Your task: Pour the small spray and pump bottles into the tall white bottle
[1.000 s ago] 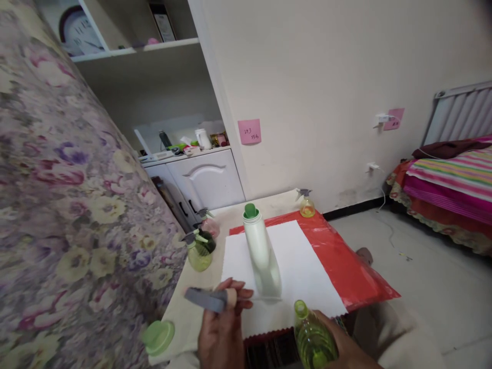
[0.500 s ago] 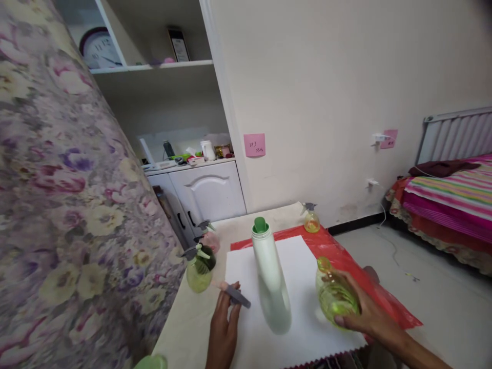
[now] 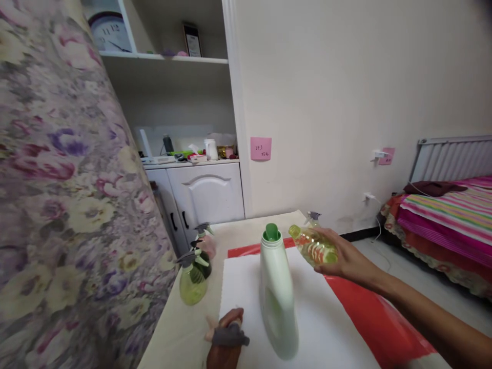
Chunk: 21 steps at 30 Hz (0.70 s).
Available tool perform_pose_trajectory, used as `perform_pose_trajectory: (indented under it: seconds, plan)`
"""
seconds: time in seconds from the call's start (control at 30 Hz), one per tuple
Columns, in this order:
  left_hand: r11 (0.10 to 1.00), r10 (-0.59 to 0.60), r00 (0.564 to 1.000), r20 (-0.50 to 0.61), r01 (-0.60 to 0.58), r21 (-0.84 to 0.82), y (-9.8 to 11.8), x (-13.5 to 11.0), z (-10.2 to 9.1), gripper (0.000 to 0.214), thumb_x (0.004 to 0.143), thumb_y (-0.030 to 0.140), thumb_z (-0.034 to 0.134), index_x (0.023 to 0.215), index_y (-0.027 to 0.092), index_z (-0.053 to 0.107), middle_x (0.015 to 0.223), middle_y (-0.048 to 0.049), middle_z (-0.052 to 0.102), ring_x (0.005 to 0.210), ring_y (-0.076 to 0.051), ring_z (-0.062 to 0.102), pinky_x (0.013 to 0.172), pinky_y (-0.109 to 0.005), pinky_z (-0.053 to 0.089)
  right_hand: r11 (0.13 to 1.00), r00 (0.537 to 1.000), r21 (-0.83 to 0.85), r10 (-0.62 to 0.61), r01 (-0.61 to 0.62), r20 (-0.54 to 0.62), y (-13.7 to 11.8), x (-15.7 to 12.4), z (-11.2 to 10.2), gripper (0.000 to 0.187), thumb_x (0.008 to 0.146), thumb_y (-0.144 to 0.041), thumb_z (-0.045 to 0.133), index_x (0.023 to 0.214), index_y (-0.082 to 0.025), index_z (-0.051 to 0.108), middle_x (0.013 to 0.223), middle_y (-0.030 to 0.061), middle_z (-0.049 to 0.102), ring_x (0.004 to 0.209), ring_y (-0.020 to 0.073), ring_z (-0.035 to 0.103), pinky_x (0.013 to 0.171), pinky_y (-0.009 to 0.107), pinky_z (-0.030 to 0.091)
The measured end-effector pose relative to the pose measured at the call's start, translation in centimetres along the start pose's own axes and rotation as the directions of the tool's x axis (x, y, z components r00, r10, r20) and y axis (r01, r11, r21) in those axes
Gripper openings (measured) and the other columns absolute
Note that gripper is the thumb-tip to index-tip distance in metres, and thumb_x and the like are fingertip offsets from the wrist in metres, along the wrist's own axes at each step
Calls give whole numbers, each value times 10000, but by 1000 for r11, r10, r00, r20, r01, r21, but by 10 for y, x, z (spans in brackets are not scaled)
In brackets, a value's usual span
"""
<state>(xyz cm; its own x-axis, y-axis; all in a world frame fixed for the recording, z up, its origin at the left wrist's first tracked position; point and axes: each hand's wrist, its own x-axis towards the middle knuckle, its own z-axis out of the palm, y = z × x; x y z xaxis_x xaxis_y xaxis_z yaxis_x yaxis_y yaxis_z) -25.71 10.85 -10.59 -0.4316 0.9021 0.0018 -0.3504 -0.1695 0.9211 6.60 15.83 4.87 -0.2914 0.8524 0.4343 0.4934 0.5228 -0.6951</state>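
A tall pale green jug (image 3: 277, 302) stands upright on a white sheet, its neck uncapped with a darker green spout inside. My right hand (image 3: 333, 251) is closed around a clear yellow-green bottle (image 3: 313, 245), which has no spray head on it. The bottle is tilted, its mouth pointing left towards the jug's neck but apart from it. Low on the jug's left, my left hand (image 3: 226, 344) is closed on a grey spray head (image 3: 229, 335), smeared by motion. Whether any liquid leaves the bottle I cannot tell.
Several spray bottles stand on the table's left, including a yellow-green one (image 3: 193, 282) and a pink one (image 3: 206, 243). Another spray bottle (image 3: 313, 218) is at the back right, partly hidden. Red plastic (image 3: 369, 312) lies under the white sheet (image 3: 326, 328). A floral curtain (image 3: 77, 205) hangs left.
My right hand has lifted the bottle up and left to the jug's neck, tipping it over. My left hand has dropped lower with the spray head. The view has shifted slightly.
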Motion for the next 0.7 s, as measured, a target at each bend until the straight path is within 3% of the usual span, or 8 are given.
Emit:
perform_pose_trajectory:
  seconds: [0.2,0.33,0.53,0.7]
  plan:
    - [990,-25,995,-93,12,-141,0,-7,-7,389,473,431,868,723,174,716,808,-63,737,848,-265,691,769,-356,587,953,996,-290,-84,89,30,0,28,-10,748,705,-346,723,1372,-275,391,1203,77,545,1100,284,565,933,465,468]
    - [969,-63,995,-79,42,-245,7,-17,-5,457,490,370,881,860,169,706,853,-58,750,865,-230,695,738,-280,586,907,994,-408,-81,103,71,-8,38,-15,750,705,-322,707,1379,-283,380,1200,83,532,1047,283,574,877,450,488]
    - [979,-56,984,-169,21,-202,20,-18,-12,416,527,354,856,855,167,681,839,-34,728,817,-235,703,676,-288,588,829,990,-544,-76,130,121,-25,45,-17,733,716,-309,670,1385,-266,373,1246,99,525,1045,294,583,815,420,506]
    - [950,-112,987,-112,73,-302,12,-15,-17,418,541,343,859,884,192,673,829,-15,732,805,-182,682,694,-242,569,769,981,-609,-135,193,141,-26,50,-16,725,719,-288,651,1386,-257,366,1219,107,547,1025,294,597,836,427,501]
